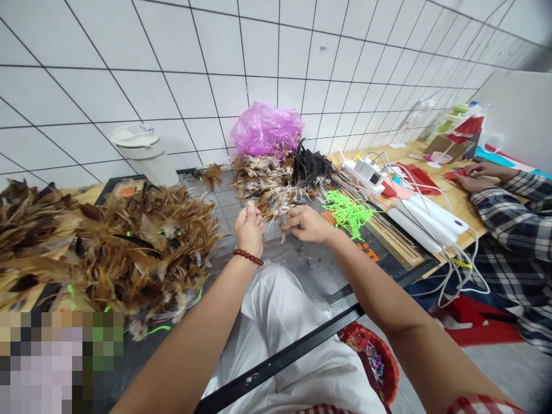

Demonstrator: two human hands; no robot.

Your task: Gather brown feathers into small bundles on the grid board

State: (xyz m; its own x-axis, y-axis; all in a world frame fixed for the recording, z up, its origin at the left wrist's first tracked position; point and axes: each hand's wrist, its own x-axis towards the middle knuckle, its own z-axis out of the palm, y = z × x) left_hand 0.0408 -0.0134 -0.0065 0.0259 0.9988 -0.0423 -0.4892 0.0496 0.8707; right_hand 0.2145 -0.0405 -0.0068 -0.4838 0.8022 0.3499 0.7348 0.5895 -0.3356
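My left hand (249,229), with a beaded bracelet at the wrist, is closed over the glass tabletop. A pale fluffy tuft shows at its fingertips, seemingly the quill end of a few feathers mostly hidden in the fist. Just to the right, my right hand (309,224) pinches a small brown feather (283,234) that hangs from its fingertips. Behind both hands lies a loose heap of brown and cream feathers (263,181), with black feathers (311,167) at its right end. Bright green cords (348,211) lie in a tangle right of my right hand.
Brown feather bunches (159,247) cover the left side. A white lidded bin (149,155) and pink plastic bag (267,129) stand by the wall. Power strips (366,175) and cables lie at right, near a co-worker's hands (478,175). Below is a red basket (390,368).
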